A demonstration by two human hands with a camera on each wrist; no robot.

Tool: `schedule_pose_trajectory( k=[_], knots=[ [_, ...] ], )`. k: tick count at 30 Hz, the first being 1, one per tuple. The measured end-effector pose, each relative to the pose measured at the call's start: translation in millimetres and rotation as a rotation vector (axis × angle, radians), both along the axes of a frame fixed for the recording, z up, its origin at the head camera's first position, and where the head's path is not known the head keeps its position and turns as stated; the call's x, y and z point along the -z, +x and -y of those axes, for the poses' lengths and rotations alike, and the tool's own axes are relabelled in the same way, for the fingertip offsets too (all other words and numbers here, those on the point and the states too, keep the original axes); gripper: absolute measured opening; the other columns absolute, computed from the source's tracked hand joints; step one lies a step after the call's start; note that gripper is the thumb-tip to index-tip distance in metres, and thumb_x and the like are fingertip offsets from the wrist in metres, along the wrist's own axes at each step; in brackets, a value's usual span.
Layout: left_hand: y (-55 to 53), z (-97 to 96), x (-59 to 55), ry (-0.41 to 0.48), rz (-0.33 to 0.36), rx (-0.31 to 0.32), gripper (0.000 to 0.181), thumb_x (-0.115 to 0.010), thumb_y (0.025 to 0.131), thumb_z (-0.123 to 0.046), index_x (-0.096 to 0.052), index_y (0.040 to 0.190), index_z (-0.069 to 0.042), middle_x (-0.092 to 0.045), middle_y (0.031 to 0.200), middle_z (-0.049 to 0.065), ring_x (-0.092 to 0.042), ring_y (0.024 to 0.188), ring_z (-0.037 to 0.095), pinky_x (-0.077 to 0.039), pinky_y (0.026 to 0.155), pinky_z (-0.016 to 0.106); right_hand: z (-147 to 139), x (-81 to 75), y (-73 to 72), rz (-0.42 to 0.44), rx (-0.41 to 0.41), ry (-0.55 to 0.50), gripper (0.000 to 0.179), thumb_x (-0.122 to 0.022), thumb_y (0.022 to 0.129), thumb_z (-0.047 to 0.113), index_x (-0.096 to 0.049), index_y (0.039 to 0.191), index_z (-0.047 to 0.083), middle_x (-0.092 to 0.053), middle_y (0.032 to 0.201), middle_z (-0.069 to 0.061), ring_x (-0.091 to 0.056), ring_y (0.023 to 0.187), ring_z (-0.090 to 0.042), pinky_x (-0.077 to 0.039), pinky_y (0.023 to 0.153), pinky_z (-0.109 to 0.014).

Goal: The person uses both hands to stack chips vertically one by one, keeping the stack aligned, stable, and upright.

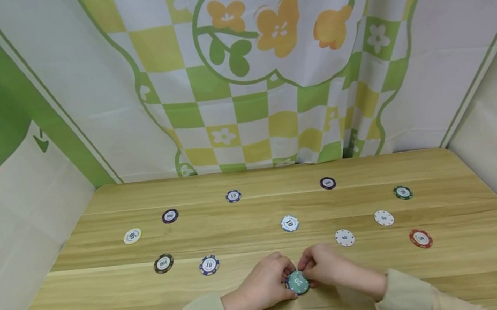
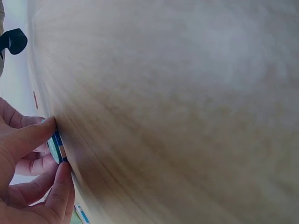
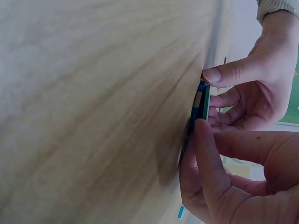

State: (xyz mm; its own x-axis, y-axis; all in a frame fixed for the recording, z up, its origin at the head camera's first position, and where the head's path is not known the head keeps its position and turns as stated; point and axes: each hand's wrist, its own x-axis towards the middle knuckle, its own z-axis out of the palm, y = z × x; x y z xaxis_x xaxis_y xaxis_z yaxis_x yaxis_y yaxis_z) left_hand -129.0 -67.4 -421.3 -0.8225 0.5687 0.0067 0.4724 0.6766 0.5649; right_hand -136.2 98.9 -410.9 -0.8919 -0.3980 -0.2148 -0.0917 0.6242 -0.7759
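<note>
A green poker chip (image 1: 297, 281) marked 20 lies over a blue-edged chip (image 3: 194, 111) near the front of the table. My left hand (image 1: 263, 285) grips this small stack from the left, thumb at its near edge and fingertips at its far side. From the right, my right hand (image 1: 332, 267) pinches the green chip's edge between thumb and fingers. In the right wrist view the green chip tilts slightly, with a narrow gap above the blue one. Part of the stack's rim is hidden by the fingers.
Single chips lie spread over the wooden table (image 1: 258, 213): a blue 10 chip (image 1: 209, 264) and a black 100 chip (image 1: 164, 263) at left, a light-blue 10 chip (image 1: 289, 223) ahead, a white chip (image 1: 344, 238) and a red 5 chip (image 1: 420, 238) at right. A patterned curtain (image 1: 265, 103) hangs behind.
</note>
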Motion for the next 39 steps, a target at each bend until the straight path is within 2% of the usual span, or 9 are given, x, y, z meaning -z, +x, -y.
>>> schedule_pose_trajectory(
  k=[9,16,23,31,39],
  knots=[
    [0.6,-0.4,0.1,-0.003,-0.017,-0.002,0.034,-0.082,0.06,-0.014,-0.063,0.087,-0.006,-0.048,0.076,-0.006,-0.042,0.067,0.0,-0.04,0.06,0.011,1.4,0.6,0.1,-0.123,-0.036,0.063,0.006,-0.062,0.07,-0.004,-0.062,0.073,0.0,-0.056,0.062,0.001,-0.049,0.055,-0.007,-0.042,0.046,-0.017],
    [0.2,-0.2,-1.3,0.002,-0.009,0.0,0.036,-0.082,0.06,-0.014,-0.063,0.089,-0.004,-0.048,0.077,-0.005,-0.042,0.067,0.0,-0.04,0.06,0.011,0.6,0.5,-0.5,-0.189,-0.056,0.093,0.009,-0.063,0.067,-0.004,-0.062,0.07,0.004,-0.056,0.061,0.002,-0.047,0.056,-0.008,-0.04,0.049,-0.018],
    [0.3,0.8,-2.0,0.023,-0.008,0.013,0.037,-0.082,0.06,-0.012,-0.063,0.089,-0.002,-0.05,0.079,-0.003,-0.044,0.069,0.0,-0.041,0.061,0.012,1.7,0.7,-0.6,-0.213,-0.062,0.097,0.011,-0.063,0.065,-0.005,-0.062,0.069,0.005,-0.056,0.06,0.003,-0.046,0.056,-0.007,-0.039,0.05,-0.019],
    [0.6,0.9,-2.1,0.013,0.0,0.009,0.036,-0.082,0.061,-0.012,-0.063,0.089,-0.003,-0.05,0.079,-0.004,-0.043,0.068,0.0,-0.041,0.061,0.011,-1.5,-2.0,-1.7,-0.209,-0.058,0.1,0.01,-0.065,0.068,-0.005,-0.062,0.074,0.002,-0.057,0.066,0.0,-0.05,0.061,-0.01,-0.044,0.054,-0.02],
    [1.4,1.5,-1.5,0.008,0.005,0.004,0.034,-0.082,0.061,-0.012,-0.063,0.089,-0.004,-0.047,0.077,-0.006,-0.042,0.067,0.0,-0.041,0.06,0.011,-13.0,-6.0,-4.4,-0.352,-0.045,0.228,0.016,-0.065,0.069,-0.007,-0.064,0.082,0.001,-0.063,0.078,-0.007,-0.056,0.07,-0.017,-0.05,0.062,-0.03]
  ],
)
